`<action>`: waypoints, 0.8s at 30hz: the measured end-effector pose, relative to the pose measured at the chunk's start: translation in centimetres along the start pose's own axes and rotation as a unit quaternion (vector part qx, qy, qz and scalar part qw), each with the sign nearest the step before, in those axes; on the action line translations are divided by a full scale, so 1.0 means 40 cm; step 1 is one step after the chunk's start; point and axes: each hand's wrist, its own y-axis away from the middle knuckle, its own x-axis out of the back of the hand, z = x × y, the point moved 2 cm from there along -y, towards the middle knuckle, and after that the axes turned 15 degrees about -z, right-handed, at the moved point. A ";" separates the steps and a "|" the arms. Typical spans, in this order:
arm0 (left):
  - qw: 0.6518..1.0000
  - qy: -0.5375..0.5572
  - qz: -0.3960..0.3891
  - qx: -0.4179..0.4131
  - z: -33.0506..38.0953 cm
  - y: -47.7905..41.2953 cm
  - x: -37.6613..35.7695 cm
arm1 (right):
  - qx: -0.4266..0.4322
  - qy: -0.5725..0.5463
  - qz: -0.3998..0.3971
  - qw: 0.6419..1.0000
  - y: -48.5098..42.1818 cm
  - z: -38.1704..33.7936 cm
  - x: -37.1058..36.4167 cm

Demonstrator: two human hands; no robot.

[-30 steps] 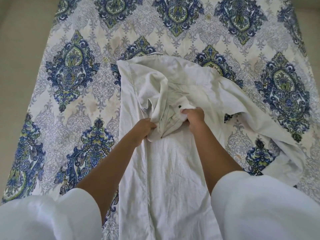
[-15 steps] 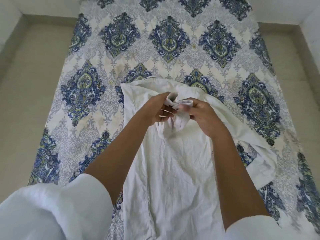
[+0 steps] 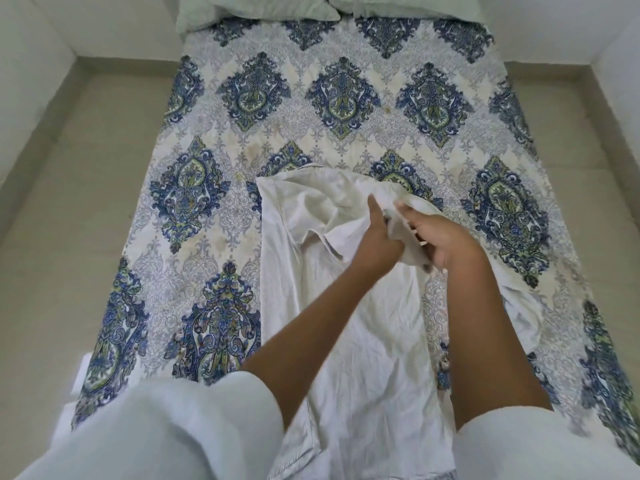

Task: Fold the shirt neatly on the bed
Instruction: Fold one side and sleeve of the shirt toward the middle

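Observation:
A white shirt (image 3: 360, 344) lies lengthwise down the middle of the bed (image 3: 194, 202), its top end bunched and its right sleeve (image 3: 519, 317) trailing off to the right. My left hand (image 3: 379, 237) grips a fold of the bunched cloth near the shirt's top. Beside it, my right hand (image 3: 438, 239) pinches the same bunch of fabric, lifted a little above the bed. Both hands are close together, right of the shirt's centre line.
The bed carries a white cover with blue and green medallions. Two pale pillows (image 3: 263, 10) lie at the far end. Beige floor (image 3: 69, 202) runs along both sides, with white walls beyond.
Both hands have lifted the bunched cloth and carried it up and to the right. The head has tilted up, bringing the pillows into view.

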 end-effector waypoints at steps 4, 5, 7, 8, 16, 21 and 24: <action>0.954 0.300 0.009 -0.011 0.000 -0.051 -0.083 | 0.009 -0.089 0.037 0.995 0.020 0.032 0.058; 0.936 0.351 0.025 -0.012 -0.001 -0.060 -0.097 | 0.023 -0.119 0.048 0.992 0.021 0.041 0.077; 0.911 0.405 0.080 0.015 -0.016 -0.062 -0.119 | 0.055 -0.164 0.087 0.981 0.024 0.053 0.104; 0.907 0.407 0.097 0.039 -0.037 -0.062 -0.126 | 0.069 -0.171 0.105 0.977 0.020 0.057 0.113; 0.926 0.363 -0.007 0.108 -0.103 -0.070 -0.100 | 0.167 -0.009 0.083 0.982 0.013 0.079 0.128; 0.937 0.324 0.054 0.116 -0.104 -0.103 -0.099 | 0.016 -0.060 0.114 0.992 0.019 0.115 0.141; 0.854 0.500 0.035 0.142 -0.139 -0.086 -0.136 | -0.072 -0.182 0.020 0.980 0.013 0.161 0.122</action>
